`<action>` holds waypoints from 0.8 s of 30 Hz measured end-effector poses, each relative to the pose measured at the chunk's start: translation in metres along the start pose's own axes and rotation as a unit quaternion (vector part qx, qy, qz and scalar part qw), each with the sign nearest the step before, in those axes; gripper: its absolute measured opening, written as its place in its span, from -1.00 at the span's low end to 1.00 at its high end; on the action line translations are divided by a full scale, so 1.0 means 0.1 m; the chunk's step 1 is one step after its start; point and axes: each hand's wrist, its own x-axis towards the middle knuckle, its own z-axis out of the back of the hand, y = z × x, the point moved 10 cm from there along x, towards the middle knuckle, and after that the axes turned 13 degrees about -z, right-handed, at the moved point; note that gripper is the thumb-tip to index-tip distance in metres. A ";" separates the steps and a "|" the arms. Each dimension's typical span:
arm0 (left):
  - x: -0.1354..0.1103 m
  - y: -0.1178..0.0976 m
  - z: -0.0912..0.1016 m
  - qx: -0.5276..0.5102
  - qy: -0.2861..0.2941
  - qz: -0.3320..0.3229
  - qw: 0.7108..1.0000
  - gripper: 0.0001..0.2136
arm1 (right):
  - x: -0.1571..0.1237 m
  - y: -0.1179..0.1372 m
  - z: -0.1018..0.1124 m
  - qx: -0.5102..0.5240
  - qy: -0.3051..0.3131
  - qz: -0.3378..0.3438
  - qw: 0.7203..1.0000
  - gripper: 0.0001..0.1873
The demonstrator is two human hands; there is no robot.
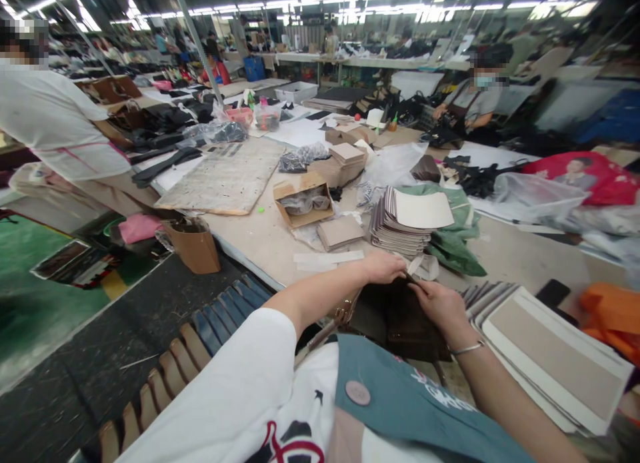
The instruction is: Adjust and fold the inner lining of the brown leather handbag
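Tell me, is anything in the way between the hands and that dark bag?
Nothing visible does. The left hand and the right hand both touch the bag at its top edge; the card stack lies beyond it.

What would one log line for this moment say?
left hand: pinching top edge of dark brown leather item | right hand: gripping same edge | behind: card stack | right side: board pile

1 head-worn view, forward-down, close over the hands (440, 303) at a worktable (260, 236).
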 end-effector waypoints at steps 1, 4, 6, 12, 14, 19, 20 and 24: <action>0.00 0.00 0.00 0.000 -0.006 0.004 1.000 -0.74 | 0.01 0.00 0.00 0.004 0.000 -0.005 1.000 -0.63; 0.01 0.02 0.02 -0.004 -0.024 0.025 0.999 -0.75 | 0.03 0.01 0.01 0.013 0.003 -0.016 1.000 -0.63; 0.01 0.03 0.02 -0.010 -0.032 0.037 0.999 -0.75 | 0.04 0.01 0.01 0.013 0.007 -0.022 1.000 -0.61; 0.03 0.03 -0.01 -0.026 -0.032 0.031 0.999 -0.77 | 0.06 0.02 0.01 0.051 0.028 -0.016 0.998 -0.56; 0.04 0.06 -0.03 -0.035 -0.035 0.034 0.998 -0.79 | 0.08 0.03 0.02 0.069 0.029 -0.014 0.997 -0.54; -0.04 0.11 0.02 -0.131 -0.081 -0.007 0.988 -0.72 | 0.14 0.08 0.00 0.023 0.015 -0.007 1.000 -0.59; -0.08 0.12 0.07 -0.149 -0.103 -0.022 0.983 -0.64 | 0.14 0.08 0.00 0.017 0.011 -0.008 1.000 -0.60; -0.24 0.19 0.13 -0.144 -0.109 -0.041 0.983 -0.61 | 0.14 0.09 0.00 0.028 -0.005 -0.003 1.000 -0.63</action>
